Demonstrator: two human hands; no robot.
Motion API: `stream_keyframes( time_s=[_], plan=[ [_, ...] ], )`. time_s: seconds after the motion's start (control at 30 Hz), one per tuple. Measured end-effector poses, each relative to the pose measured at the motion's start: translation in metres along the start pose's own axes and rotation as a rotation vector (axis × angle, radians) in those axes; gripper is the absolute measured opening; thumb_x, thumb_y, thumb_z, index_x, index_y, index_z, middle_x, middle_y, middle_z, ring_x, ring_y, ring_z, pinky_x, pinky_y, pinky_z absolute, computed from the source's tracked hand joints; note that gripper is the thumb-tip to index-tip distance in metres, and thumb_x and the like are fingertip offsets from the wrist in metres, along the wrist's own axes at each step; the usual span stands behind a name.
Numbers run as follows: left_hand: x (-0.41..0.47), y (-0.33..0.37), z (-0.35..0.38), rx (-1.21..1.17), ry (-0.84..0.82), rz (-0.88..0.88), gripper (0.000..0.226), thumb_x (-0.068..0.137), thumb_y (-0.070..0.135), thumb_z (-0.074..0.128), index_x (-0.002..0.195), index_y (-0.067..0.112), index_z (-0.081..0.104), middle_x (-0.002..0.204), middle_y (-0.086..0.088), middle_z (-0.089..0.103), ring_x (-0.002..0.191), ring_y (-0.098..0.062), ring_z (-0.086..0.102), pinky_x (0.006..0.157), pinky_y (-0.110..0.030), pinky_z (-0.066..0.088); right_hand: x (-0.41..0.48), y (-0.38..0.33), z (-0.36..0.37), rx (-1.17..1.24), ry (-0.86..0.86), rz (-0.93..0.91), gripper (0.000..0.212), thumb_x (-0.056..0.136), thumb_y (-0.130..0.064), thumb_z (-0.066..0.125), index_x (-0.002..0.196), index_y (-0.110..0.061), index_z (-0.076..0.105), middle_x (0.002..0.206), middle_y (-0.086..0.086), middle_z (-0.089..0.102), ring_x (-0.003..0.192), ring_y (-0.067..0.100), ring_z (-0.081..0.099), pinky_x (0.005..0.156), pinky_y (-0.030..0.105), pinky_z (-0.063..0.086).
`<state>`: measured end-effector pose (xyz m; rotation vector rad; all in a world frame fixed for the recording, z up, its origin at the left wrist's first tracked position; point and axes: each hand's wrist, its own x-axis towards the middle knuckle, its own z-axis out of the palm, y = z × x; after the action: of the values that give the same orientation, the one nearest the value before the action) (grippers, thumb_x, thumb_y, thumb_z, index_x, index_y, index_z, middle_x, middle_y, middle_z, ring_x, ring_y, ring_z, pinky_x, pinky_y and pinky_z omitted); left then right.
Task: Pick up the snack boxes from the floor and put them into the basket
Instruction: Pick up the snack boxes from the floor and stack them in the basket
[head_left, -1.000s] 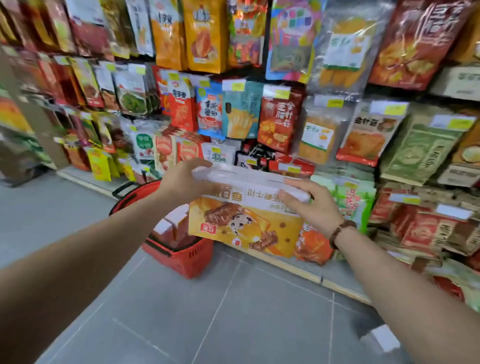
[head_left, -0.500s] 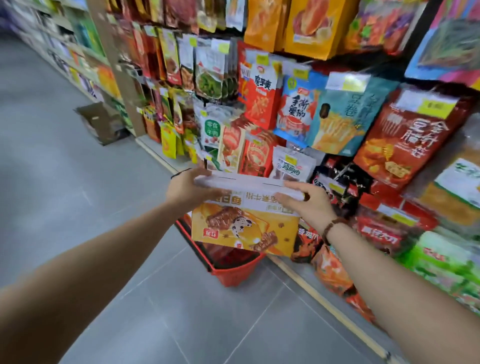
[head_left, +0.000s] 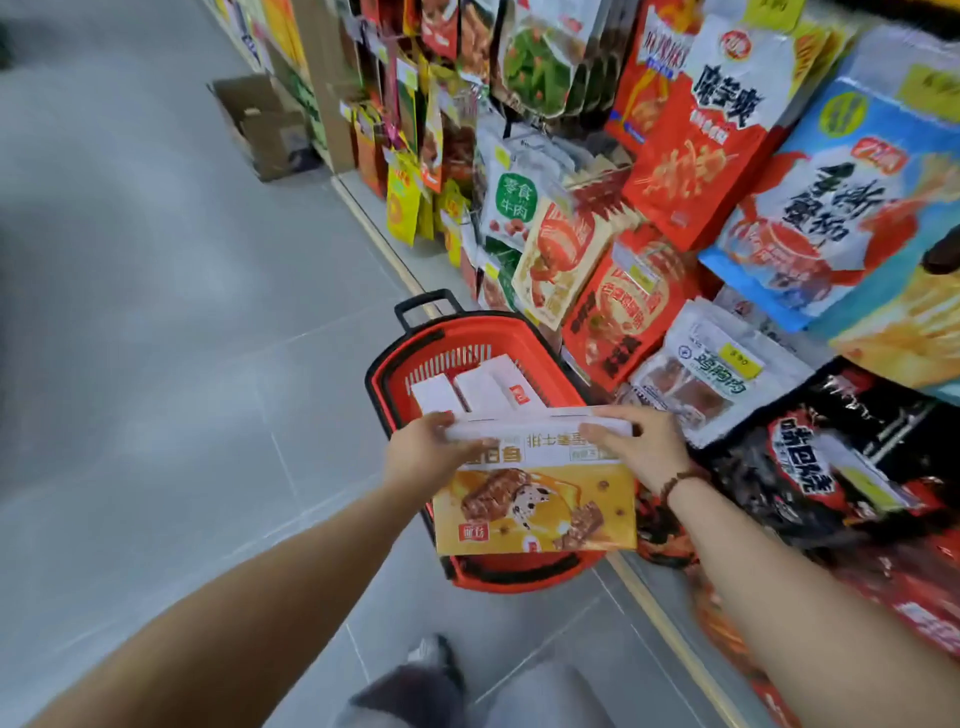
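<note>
Grip first: your left hand and your right hand both hold the snack box by its upper edge, fingers curled over the white top strip, one hand at each end. Its long axis runs from one hand to the other, and the printed face hangs down toward you. Under the grip and a little beyond it the red basket stands on the floor. Its own long axis points away from you, so the box lies crosswise over its near half. Both hands are equally near to the opening. White boxes already lie in the far half. I judge the coming move is mostly a lowering. One second ago the basket was to the left of the grip; now it is under it and its inside shows.
</note>
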<state>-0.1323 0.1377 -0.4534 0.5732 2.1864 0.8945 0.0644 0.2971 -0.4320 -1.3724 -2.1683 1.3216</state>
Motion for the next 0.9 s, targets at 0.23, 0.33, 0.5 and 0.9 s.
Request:
stream_keyframes(
  time_s=[0.23,0.33,0.5,0.9],
  plan=[
    [0.055,-0.014,0.065,-0.007,0.064,-0.195,0.081,0.059,0.069,0.072,0.126,0.027,0.055,0.123,0.003,0.062,0.099,-0.017,0.063,0.075,-0.028,0.055,0.089,0.045,0.012,-0.068,-0.118,0.068,0.039,0.072,-0.033,0.079,0.105,-0.014,0.071,0.117,0.005,0.065,0.111,0.014,0.054,0.091,0.027,0.041],
    [0.078,-0.020,0.095,0.018,0.082,-0.271,0.081,0.059,0.071,0.069,0.127,0.030,0.054,0.123,0.004,0.062,0.103,-0.018,0.062,0.079,-0.030,0.055,0.125,0.080,0.021,-0.080,-0.193,0.102,0.041,0.074,-0.033,0.078,0.109,-0.014,0.069,0.122,0.006,0.063,0.116,0.019,0.054,0.087,0.024,0.040],
    [0.109,-0.051,0.149,-0.036,0.120,-0.394,0.080,0.062,0.065,0.072,0.130,0.026,0.053,0.129,0.000,0.059,0.110,-0.019,0.059,0.076,-0.024,0.046,0.179,0.136,0.043,-0.191,-0.314,0.098,0.042,0.073,-0.038,0.077,0.109,-0.017,0.070,0.123,0.004,0.063,0.119,0.022,0.054,0.095,0.032,0.043],
    [0.142,-0.142,0.244,0.178,0.150,-0.401,0.049,0.086,0.059,0.047,0.130,0.039,0.042,0.120,-0.017,0.049,0.113,-0.033,0.039,0.086,-0.036,0.041,0.210,0.242,0.119,-0.364,-0.408,-0.043,0.026,0.084,-0.028,0.068,0.109,-0.019,0.070,0.136,0.003,0.048,0.110,0.012,0.050,0.089,0.010,0.028]
  ],
)
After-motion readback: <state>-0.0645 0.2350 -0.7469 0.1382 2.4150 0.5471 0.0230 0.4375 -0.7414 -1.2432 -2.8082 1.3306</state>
